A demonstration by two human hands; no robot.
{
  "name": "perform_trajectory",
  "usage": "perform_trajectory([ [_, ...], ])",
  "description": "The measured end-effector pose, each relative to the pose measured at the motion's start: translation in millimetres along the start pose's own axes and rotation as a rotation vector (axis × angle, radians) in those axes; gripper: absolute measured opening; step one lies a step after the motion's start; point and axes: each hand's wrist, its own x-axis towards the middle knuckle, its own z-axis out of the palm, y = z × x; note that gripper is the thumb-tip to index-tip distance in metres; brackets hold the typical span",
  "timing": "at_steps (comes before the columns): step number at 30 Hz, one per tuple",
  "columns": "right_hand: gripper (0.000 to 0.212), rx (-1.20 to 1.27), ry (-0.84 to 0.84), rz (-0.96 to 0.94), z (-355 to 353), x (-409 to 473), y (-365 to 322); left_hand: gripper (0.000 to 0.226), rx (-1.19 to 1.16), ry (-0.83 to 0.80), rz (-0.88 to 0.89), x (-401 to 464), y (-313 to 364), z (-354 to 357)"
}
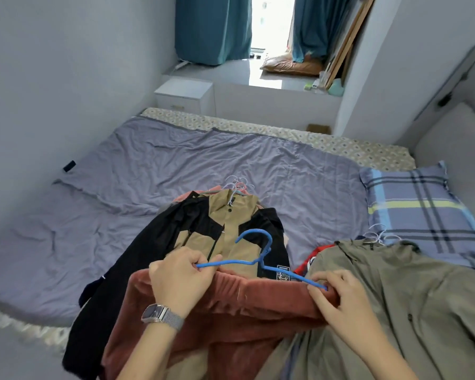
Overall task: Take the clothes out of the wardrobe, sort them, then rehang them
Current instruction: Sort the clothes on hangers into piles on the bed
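I am seeing the blue hanger lying across the top edge of the rust-red garment, its hook rising over the black-and-tan jacket just beyond. My left hand is gripping the hanger's left arm with curled fingers, and my right hand is pinching the hanger's right tip against the garment's edge. The olive jacket is lying just right of the garment, under my right forearm.

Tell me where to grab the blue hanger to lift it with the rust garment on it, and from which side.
Judging from its pose, grip the blue hanger at the neck just below the hook, coming from above. The hook stands up clear of the rust garment, while the left hand and right hand already occupy the two arm ends, so the centre is free and should balance best.
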Motion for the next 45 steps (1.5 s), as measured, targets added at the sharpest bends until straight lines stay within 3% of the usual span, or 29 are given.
perform_trajectory([
  [7,0.047,-0.133,-0.122,-0.247,-59,-58,-28,0.046,-0.016,0.16,-0.191,-109,-4,-91],
  [12,0.027,-0.173,-0.248,-0.476,-40,-74,-109,0.047,-0.066,0.263,-0.337,-167,-47,-168],
  [17,0.02,-0.041,-0.381,-0.701,5,-109,-203,0.035,-0.031,0.449,-0.444,-217,-120,-253],
  [23,0.014,0.091,-0.343,-0.813,69,-152,-311,0.033,-0.039,0.524,-0.592,-247,-212,-321],
  [26,0.01,0.122,-0.343,-0.802,101,-164,-363,0.032,-0.062,0.531,-0.603,-245,-264,-346],
  [30,0.022,0.147,-0.298,-0.733,151,-178,-421,0.026,-0.138,0.475,-0.563,-235,-336,-374],
  [35,0.014,0.156,-0.315,-0.715,207,-185,-475,0.03,-0.199,0.458,-0.519,-213,-407,-404],
  [41,0.021,0.185,-0.348,-0.577,262,-160,-512,0.059,-0.151,0.359,-0.438,-154,-462,-426],
  [45,0.024,0.226,-0.3,-0.506,300,-125,-528,0.04,-0.043,0.266,-0.292,-94,-495,-429],
])
